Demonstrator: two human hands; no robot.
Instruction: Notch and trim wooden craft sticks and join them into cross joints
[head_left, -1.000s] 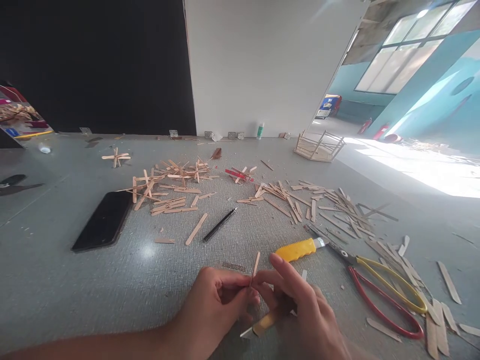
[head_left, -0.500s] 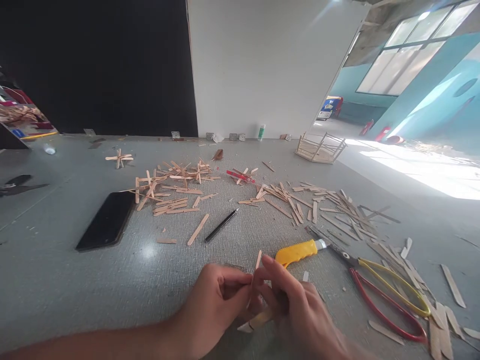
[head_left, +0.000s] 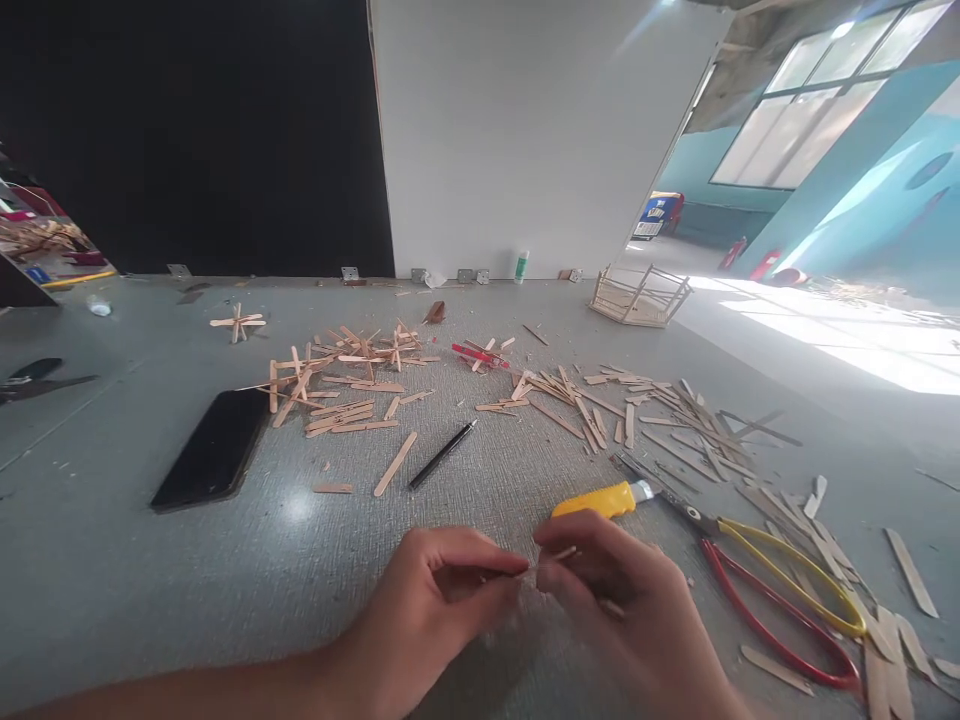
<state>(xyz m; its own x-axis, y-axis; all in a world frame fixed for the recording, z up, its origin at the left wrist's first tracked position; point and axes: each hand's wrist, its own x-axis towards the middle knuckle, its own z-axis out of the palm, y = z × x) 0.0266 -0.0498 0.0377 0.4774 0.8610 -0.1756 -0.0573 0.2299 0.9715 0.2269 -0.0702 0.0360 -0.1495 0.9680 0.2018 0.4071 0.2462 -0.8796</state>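
Note:
Low over the front of the table, my left hand (head_left: pixel 450 600) pinches one end of a thin wooden craft stick (head_left: pixel 562 555) between thumb and fingertips. The stick runs across to my right hand (head_left: pixel 622 600), whose curled fingers close around its other part. A second pale piece (head_left: pixel 612 607) shows under the right fingers; its kind is mostly hidden. Just beyond the right hand lies a yellow utility knife (head_left: pixel 596 500), partly covered by the fingers. To its right rest scissors (head_left: pixel 780 580) with one red and one yellow handle, blades pointing away.
A black phone (head_left: pixel 210 450) and a black pen (head_left: pixel 442 455) lie ahead. Loose craft sticks (head_left: pixel 690 430) spread across the right, with joined stick pieces (head_left: pixel 300 380) at left. Farther back stand a small stick frame (head_left: pixel 641 297), a green-and-white tube (head_left: pixel 522 266) and an upright panel (head_left: pixel 525 130).
The craft stick has turned from pointing away to lying sideways between my hands. My right hand has shifted right and rolled over; my left fingertips have moved slightly right.

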